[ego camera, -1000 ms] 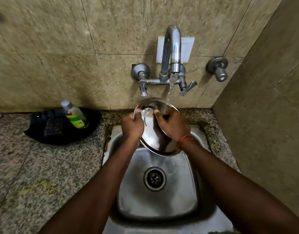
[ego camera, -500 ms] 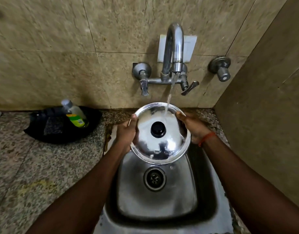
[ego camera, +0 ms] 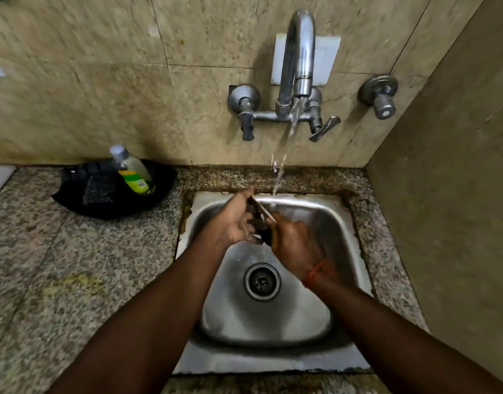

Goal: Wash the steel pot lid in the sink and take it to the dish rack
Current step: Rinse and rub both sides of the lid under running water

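The steel pot lid (ego camera: 261,209) is turned on edge over the back of the sink (ego camera: 273,362), so only its thin rim and a dark patch below it show. My left hand (ego camera: 233,223) holds its left face, with the fingers reaching up to the top edge. Against the right face lies my right hand (ego camera: 293,243), blurred, with an orange thread on its wrist. Water runs from the faucet (ego camera: 299,52) and falls just right of the lid's upper edge. No dish rack is in view.
The drain (ego camera: 261,281) sits in the middle of the steel basin. A soap bottle (ego camera: 134,173) leans in a black tray (ego camera: 97,200) on the granite counter (ego camera: 74,280) at the left. A tiled wall (ego camera: 457,194) closes the right side, and a separate tap (ego camera: 382,95) sticks out of the back wall.
The lid was held flat, knob up, under the stream; now it is tipped on edge and lower in the sink. Both hands came closer together around it.
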